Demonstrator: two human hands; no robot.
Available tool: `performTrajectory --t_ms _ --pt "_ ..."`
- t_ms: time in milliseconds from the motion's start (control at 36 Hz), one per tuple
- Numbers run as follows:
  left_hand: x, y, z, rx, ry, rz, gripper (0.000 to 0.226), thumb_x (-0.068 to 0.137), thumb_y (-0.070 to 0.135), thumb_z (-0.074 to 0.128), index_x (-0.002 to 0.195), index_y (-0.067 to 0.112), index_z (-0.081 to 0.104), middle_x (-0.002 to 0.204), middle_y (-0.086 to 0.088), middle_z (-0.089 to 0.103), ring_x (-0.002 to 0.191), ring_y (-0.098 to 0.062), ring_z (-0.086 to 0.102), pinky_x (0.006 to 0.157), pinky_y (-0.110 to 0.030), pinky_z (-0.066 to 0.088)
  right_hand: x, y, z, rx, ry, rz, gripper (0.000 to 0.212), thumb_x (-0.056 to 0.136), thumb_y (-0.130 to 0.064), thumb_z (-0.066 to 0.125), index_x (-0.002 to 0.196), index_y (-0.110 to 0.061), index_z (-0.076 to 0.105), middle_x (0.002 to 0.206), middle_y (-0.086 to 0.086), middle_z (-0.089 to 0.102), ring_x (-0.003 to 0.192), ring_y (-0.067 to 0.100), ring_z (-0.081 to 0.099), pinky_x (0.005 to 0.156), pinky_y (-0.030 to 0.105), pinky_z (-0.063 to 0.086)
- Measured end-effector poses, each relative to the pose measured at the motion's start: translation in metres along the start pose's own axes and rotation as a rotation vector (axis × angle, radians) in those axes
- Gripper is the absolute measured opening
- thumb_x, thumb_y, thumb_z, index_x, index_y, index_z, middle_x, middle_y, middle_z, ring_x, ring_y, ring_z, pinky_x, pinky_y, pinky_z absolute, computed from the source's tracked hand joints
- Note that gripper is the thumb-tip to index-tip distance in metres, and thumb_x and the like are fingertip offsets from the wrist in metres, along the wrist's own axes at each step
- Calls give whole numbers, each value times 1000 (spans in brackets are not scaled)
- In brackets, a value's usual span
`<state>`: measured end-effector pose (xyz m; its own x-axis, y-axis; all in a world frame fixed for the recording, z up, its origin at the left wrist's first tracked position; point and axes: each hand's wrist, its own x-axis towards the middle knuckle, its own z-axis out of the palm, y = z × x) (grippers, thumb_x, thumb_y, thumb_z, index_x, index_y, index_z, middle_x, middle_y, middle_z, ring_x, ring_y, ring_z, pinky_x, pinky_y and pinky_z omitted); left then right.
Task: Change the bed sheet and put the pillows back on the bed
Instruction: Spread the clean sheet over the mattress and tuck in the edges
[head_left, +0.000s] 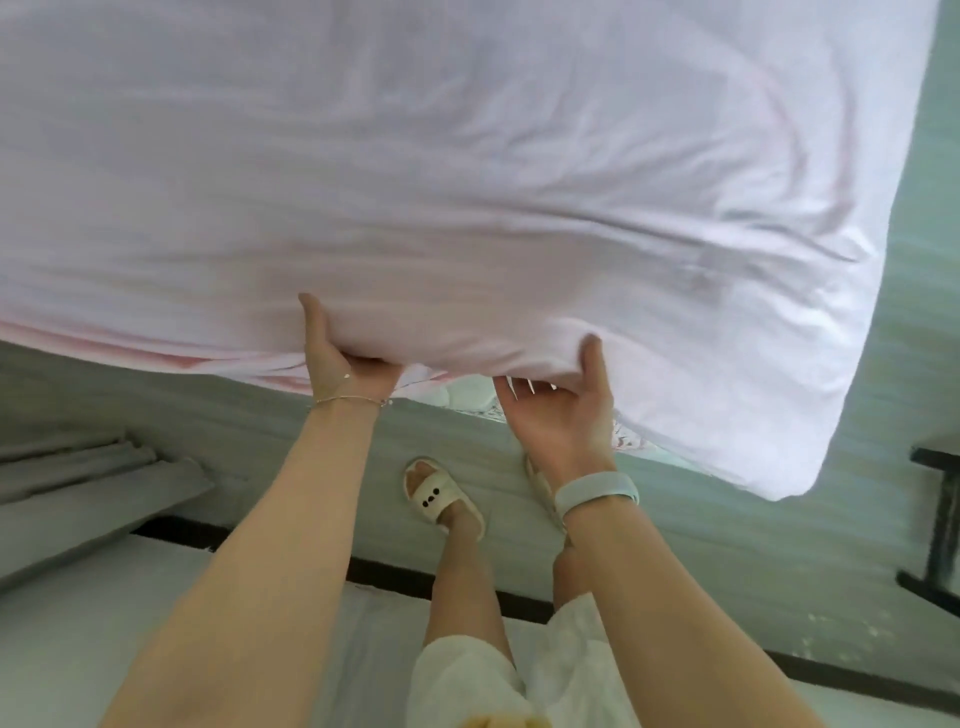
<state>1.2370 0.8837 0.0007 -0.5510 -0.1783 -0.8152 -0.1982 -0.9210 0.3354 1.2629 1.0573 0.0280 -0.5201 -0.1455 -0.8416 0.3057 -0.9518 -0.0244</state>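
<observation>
A pale pink bed sheet (441, 182) covers the bed and fills the upper part of the view. Its near edge is lifted off the mattress (457, 392), of which a quilted strip shows between my hands. My left hand (337, 353) grips the sheet's edge from below, thumb on top and fingers hidden under the cloth. My right hand (561, 405) grips the same edge a little to the right, thumb up against the fabric. The sheet's right corner (779, 467) hangs down over the floor. No pillows are in view.
My feet in cream slippers (441, 493) stand on the light wooden floor close to the bed. Grey curtains (93, 483) hang at the left. A black metal frame (935, 519) stands at the right edge. A dark strip runs across the floor behind my legs.
</observation>
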Motion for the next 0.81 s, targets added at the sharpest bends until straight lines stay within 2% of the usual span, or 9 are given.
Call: performTrajectory --t_ms 139,361,417,472,556,611,639,694,806 --pt "4 34 24 19 -136 -9 72 81 66 53 132 15 54 128 -11 60 114 -32 59 99 -51 42 -5 0 18 -13 -22 -43 52 80 -33 67 124 -8 58 119 13 64 115 30 58 102 44 41" --pt "-1 48 42 94 -324 16 71 86 71 33 123 15 58 124 -9 63 116 -29 59 104 -49 40 3 16 23 131 64 -43 60 77 -33 68 132 -16 52 115 11 64 112 33 56 94 46 44" --pt "-1 55 44 65 -378 10 77 84 75 29 128 16 55 129 -9 59 120 -29 55 107 -50 35 1 17 28 172 -31 -7 70 74 -31 71 136 -11 45 126 16 57 120 38 50 103 50 37" --pt "2 59 48 28 -372 6 81 81 79 25 122 18 60 128 -10 60 122 -30 54 108 -52 31 -4 20 34 219 -193 71 81 71 -33 73 139 -5 38 135 21 48 128 42 41 109 52 29" --pt "6 56 54 -69 -313 -10 84 80 81 20 111 17 64 117 -10 66 115 -31 57 103 -52 37 -10 34 53 183 -271 126 86 71 -40 71 139 0 36 138 27 42 130 46 36 105 58 31" --pt "10 51 50 -97 -264 -25 76 82 79 19 106 21 63 108 -9 67 105 -29 60 92 -48 46 -8 42 68 181 -223 108 76 75 -36 69 137 -2 40 136 22 48 128 39 43 102 53 38" --pt "13 49 46 -92 -227 -31 67 85 76 21 95 23 62 95 -7 65 91 -27 61 82 -43 49 -6 42 76 174 -191 97 71 75 -33 68 136 -5 43 134 18 50 125 35 47 100 48 40" --pt "19 46 35 -76 -151 -47 47 94 60 32 84 22 58 82 -5 58 75 -24 56 70 -35 51 -3 36 90 140 -131 76 63 76 -28 66 133 -7 48 131 14 54 120 30 51 99 40 41" --pt "38 28 17 -67 -23 -164 21 96 23 44 90 9 57 87 -7 58 83 -22 58 63 -26 55 -6 16 112 21 -23 58 46 89 -22 57 128 0 47 125 21 55 112 35 53 87 42 44"
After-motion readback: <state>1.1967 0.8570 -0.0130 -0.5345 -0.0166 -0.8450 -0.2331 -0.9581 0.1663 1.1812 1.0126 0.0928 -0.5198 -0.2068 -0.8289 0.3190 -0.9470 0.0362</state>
